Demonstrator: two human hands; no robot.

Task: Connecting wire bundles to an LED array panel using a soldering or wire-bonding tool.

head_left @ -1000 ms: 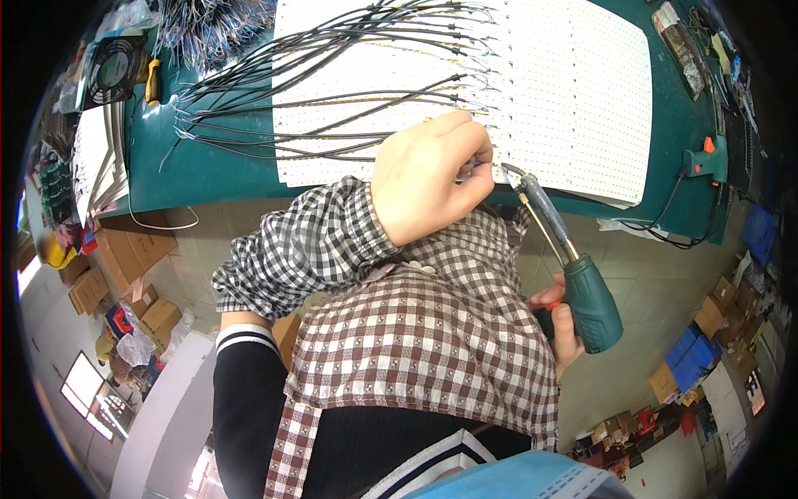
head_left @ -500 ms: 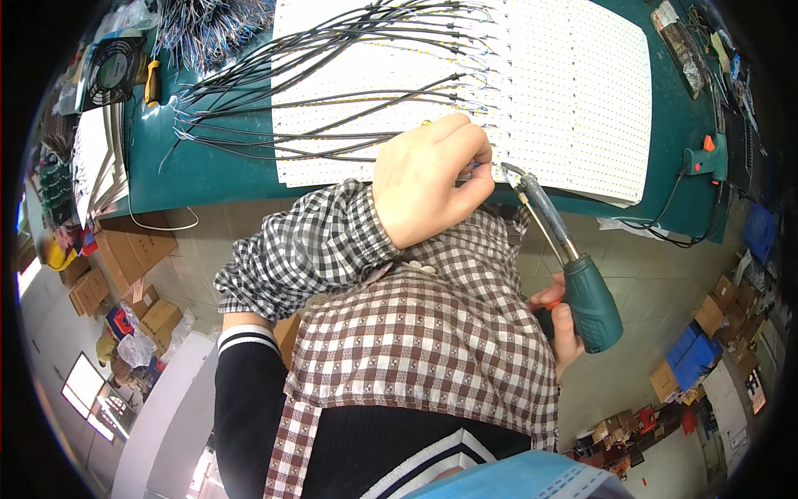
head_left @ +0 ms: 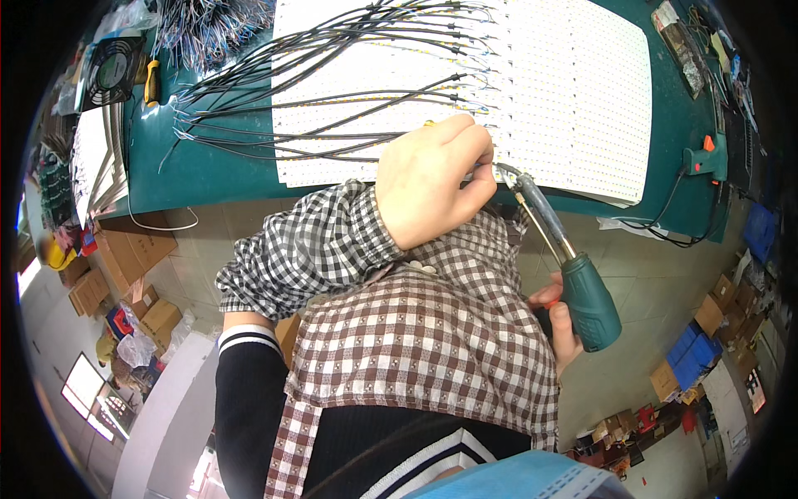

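I've one head-worn fisheye view, looking steeply down past my chest at the green bench [head_left: 208,170]; close range, rim edges bend. No second view shares it.

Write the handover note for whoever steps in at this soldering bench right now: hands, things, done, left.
Left hand: closed in a loose fist at the near edge of the white LED strip panel, fingertips pinching something too small to tell.
Right hand: gripping the green-handled soldering iron, tip at the panel edge beside the left fingers.
Things: black lead wires fan out leftward across the panel over the green bench mat.
Done: many wires already lie along the strip rows; the joints themselves cannot be judged.
Left: rows nearest the hands show no wire yet.
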